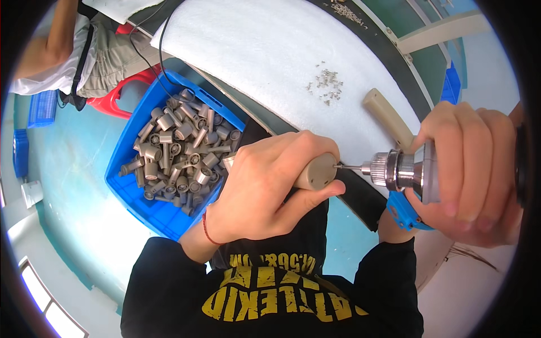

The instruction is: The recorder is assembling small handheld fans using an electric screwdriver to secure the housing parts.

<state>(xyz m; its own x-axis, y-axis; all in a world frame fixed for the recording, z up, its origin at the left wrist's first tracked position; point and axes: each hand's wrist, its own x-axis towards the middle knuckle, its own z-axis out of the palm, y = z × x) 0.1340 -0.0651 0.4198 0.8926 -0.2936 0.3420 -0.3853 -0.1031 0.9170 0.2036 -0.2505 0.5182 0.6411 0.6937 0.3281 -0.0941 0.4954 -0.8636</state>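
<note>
My left hand (265, 186) is wrapped round a beige plastic handle-like part (316, 173), its round end turned to the right. Small holes show in that end face. In my right hand (476, 163) is an electric screwdriver (389, 169) with a silver metal collar, held level. Its thin bit points left and meets the end face near one of the holes; whether a screw sits at the tip is too small to tell. Beyond the screwdriver, another beige plastic part (389, 117) lies on a white foam sheet (242, 50). Small loose screws (328, 87) are scattered on this sheet.
A blue crate (125, 149) filled with many grey-beige plastic parts (174, 149) stands at my left. Dark cables (162, 45) hang over its edge. At the far left a person (56, 50) sits on a red stool (115, 101). More small pieces (346, 11) lie at the back.
</note>
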